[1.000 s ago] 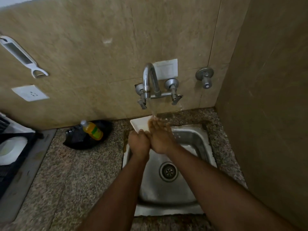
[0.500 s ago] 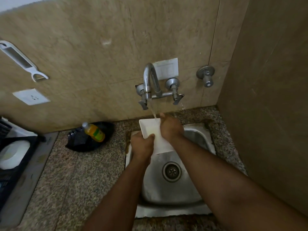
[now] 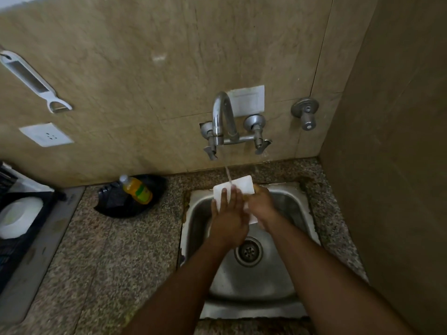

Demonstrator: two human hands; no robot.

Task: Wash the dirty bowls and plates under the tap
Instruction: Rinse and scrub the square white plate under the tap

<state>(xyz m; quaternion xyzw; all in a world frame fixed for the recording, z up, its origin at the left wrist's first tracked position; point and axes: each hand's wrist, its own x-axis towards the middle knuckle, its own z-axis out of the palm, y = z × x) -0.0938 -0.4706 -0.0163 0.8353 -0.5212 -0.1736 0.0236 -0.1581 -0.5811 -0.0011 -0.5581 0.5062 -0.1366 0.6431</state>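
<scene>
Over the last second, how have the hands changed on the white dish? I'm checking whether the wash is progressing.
The left hand, which gripped the white rectangular plate's lower left edge half a second ago, now lies flat across its face, fingers straight, rubbing. The right hand has shifted to a grip on the plate's right edge. The plate has been turned over. The tap keeps running; the yellow bottle has not moved.

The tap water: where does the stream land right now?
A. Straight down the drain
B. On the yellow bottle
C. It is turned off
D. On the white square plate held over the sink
D: the stream from the tap falls onto the white plate held by both hands.
</scene>
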